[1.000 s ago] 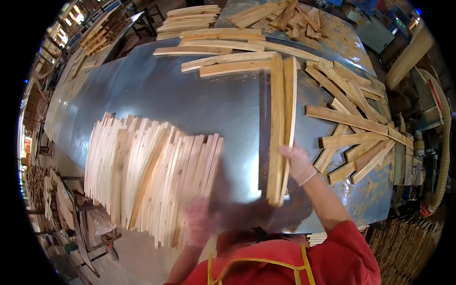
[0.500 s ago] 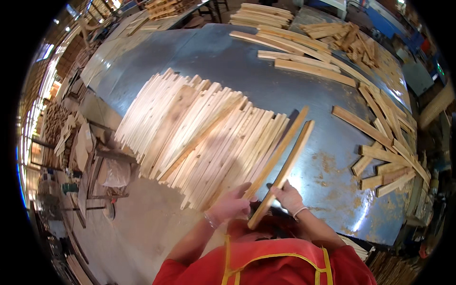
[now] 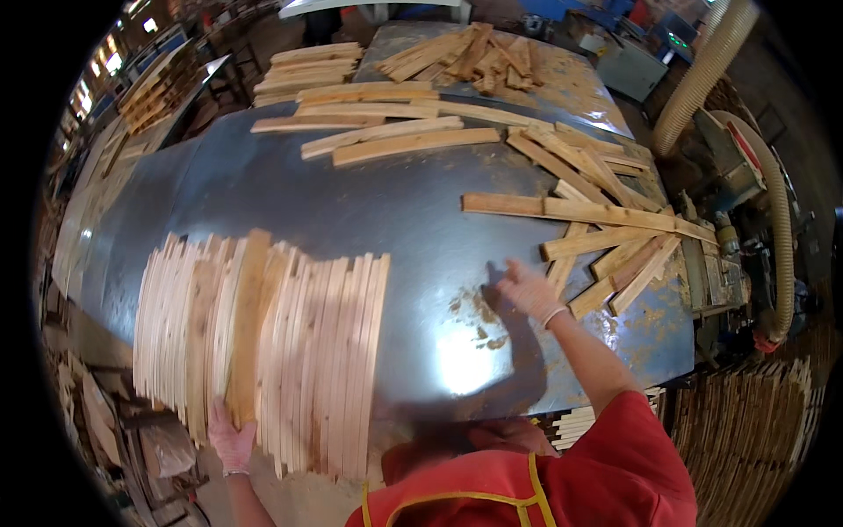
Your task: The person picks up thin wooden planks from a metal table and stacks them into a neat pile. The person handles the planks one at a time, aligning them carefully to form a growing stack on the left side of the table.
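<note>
Over tabletop [image 3: 421, 211], right hand [image 3: 529, 292] outstretched (left hand [image 3: 232, 438] at slat [image 3: 247, 329] end).

At the left of the table [image 3: 413, 211], the left hand [image 3: 232, 443] touches a board [image 3: 248, 325] atop strips [image 3: 334, 369]; over its right, the right hand [image 3: 531, 297] (finger outstretched) hovers near scattered boards [image 3: 606, 214].

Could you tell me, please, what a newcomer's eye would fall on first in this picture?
Probably the wide row of pale wooden strips at lower left, with the left hand at the near end of a yellowish board lying on top. Next might come the loose jumble of boards at right on the table, beyond the right hand, then the ribbed hose at upper right.
</note>
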Available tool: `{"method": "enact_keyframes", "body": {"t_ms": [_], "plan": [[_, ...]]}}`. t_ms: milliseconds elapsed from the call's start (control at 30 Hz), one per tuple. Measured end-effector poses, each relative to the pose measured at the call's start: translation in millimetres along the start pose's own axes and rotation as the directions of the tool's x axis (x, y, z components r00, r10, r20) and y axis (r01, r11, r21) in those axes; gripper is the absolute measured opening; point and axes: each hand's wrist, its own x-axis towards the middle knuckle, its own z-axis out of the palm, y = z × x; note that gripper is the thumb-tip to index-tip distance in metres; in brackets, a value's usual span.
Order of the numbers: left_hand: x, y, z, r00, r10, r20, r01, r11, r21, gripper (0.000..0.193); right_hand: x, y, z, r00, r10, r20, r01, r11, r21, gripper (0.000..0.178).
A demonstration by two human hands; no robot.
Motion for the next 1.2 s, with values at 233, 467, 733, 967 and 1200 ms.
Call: {"method": "enact_keyframes", "body": {"t_ms": [233,467,733,967,1200], "plan": [[17,16,29,0.839,-0.295,0.457,0.341,0.94,-0.021,0.085,87,147,-139,0.946,0.095,-0.309,-0.263,0.783,-0.564,0.074],[9,58,28,0.94,-0.309,0.141,0.272,0.934,0.232,0.083,146,151,-113,0.988,-0.007,-0.152,-0.101,0.716,-0.69,0.066],[-10,237,51,0.936,0.318,0.149,-0.232,0.88,-0.415,0.086,118,-51,-109,0.863,0.082,0.499,0.218,0.831,-0.513,0.085],[-15,346,29,0.803,0.458,0.381,-0.146,0.772,-0.619,0.08,37,-77,58,0.905,0.098,0.414,-0.376,0.638,0.671,0.091],[-57,290,8,0.84,0.395,0.372,-0.233,0.882,-0.41,0.088,-57,-165,190,0.915,0.177,0.363,-0.401,0.504,0.765,0.072]]}}
